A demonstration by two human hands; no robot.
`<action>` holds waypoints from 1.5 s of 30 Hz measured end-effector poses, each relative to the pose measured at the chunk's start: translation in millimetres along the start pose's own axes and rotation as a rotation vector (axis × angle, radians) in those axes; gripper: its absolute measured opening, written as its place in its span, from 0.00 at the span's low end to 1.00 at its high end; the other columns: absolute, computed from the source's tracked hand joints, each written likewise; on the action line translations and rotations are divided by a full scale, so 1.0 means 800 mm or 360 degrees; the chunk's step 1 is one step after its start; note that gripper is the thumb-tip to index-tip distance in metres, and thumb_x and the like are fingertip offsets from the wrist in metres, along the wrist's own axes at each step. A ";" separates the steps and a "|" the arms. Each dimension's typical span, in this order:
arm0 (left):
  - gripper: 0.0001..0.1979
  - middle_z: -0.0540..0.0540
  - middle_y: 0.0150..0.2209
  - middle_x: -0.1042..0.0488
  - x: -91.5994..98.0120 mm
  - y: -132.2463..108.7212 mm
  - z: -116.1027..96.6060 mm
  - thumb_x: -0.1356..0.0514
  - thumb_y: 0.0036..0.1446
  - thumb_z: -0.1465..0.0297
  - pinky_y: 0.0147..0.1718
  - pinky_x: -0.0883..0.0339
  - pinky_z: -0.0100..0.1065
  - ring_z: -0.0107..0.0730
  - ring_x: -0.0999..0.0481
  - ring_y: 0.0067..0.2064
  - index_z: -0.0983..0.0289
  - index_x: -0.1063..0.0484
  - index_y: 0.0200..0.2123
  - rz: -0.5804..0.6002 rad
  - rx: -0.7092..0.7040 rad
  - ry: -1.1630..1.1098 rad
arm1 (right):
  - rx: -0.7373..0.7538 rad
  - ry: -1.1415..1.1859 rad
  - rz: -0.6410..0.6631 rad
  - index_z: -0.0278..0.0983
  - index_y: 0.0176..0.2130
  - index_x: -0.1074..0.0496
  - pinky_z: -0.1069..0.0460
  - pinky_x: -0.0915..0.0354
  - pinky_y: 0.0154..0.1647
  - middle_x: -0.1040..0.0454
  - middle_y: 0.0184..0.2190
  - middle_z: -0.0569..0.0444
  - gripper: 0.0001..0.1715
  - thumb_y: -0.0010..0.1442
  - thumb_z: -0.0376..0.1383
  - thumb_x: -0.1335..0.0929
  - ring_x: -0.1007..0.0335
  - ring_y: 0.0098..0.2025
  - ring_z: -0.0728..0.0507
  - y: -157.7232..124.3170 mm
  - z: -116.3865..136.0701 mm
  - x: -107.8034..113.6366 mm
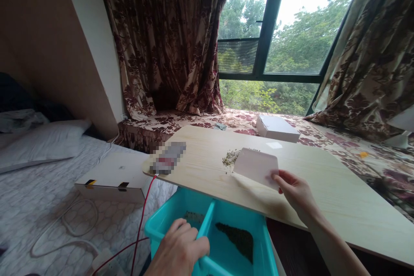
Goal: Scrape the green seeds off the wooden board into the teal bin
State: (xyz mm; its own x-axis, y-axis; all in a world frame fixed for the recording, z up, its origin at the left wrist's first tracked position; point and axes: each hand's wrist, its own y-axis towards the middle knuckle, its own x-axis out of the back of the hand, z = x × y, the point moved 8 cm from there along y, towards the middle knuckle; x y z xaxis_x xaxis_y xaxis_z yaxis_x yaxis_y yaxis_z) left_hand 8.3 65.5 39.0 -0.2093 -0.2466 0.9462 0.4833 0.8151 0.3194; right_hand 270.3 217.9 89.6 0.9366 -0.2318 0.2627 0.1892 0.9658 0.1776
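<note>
My right hand (289, 185) pinches the lower right corner of a thin, whitish, translucent plastic sheet (255, 164) held over the table. Small greenish-brown grains (230, 157) lie scattered by the sheet's left and far edges; the sheet covers part of that patch. My left hand (183, 246) is closed on the divider of a turquoise two-compartment bin (270, 246), below the table's near edge. A heap of dark grains (239, 239) lies in the bin's right compartment. Fewer grains (194, 216) show in the left one, partly behind my hand.
The pale wooden table (200, 172) carries a blurred-out phone-like object (168, 158) with a red cable (144, 215) at its left end. A flat white box (113, 174) and white cords are on the bed. Another white box (278, 128) sits on the window ledge.
</note>
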 end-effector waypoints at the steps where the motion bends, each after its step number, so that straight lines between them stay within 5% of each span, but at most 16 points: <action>1: 0.20 0.47 0.23 0.38 0.000 0.000 0.000 0.41 0.53 0.49 0.38 0.42 0.36 0.32 0.35 0.27 0.59 0.35 0.26 0.0004 0.0002 0.0005 | 0.0000 0.0003 0.0001 0.35 0.29 0.23 0.52 0.40 0.19 0.21 0.24 0.50 0.17 0.41 0.44 0.31 0.40 0.18 0.49 0.000 0.000 0.000; 7: 0.13 0.47 0.23 0.37 -0.006 0.000 -0.001 0.39 0.55 0.58 0.39 0.42 0.35 0.32 0.36 0.27 0.59 0.34 0.27 0.0086 -0.0035 0.0096 | -0.0021 0.0041 0.0037 0.35 0.29 0.23 0.53 0.39 0.20 0.21 0.24 0.50 0.17 0.40 0.44 0.31 0.39 0.19 0.48 0.001 -0.003 -0.009; 23: 0.21 0.46 0.23 0.38 -0.006 -0.004 0.006 0.39 0.49 0.47 0.39 0.42 0.36 0.32 0.36 0.27 0.58 0.34 0.27 0.0030 0.0019 -0.0083 | -0.0014 0.0020 0.0003 0.35 0.29 0.23 0.53 0.41 0.19 0.21 0.24 0.50 0.17 0.40 0.44 0.31 0.42 0.17 0.50 -0.003 -0.004 -0.004; 36: 0.22 0.44 0.23 0.40 -0.004 -0.007 0.016 0.31 0.40 0.49 0.41 0.44 0.36 0.31 0.37 0.28 0.59 0.34 0.25 -0.0018 0.0195 -0.0165 | 0.0011 0.0034 0.0060 0.35 0.30 0.23 0.53 0.39 0.21 0.20 0.25 0.49 0.18 0.42 0.44 0.31 0.35 0.21 0.47 -0.002 -0.007 -0.015; 45: 0.20 0.45 0.25 0.35 0.019 -0.003 0.016 0.28 0.41 0.57 0.37 0.43 0.35 0.33 0.34 0.30 0.61 0.34 0.26 0.0175 0.0236 -0.0113 | 0.0075 -0.0036 0.0175 0.35 0.31 0.22 0.53 0.39 0.21 0.21 0.26 0.50 0.17 0.46 0.44 0.32 0.36 0.20 0.48 0.003 -0.004 -0.035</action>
State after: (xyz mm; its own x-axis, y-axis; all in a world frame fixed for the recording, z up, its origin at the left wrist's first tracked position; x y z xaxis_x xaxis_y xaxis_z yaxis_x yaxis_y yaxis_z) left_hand -6.9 66.3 51.9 -0.2242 -0.1188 0.9673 0.3768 0.9048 0.1985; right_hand 245.2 227.3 79.4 0.9441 -0.1276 0.3040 0.0709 0.9791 0.1907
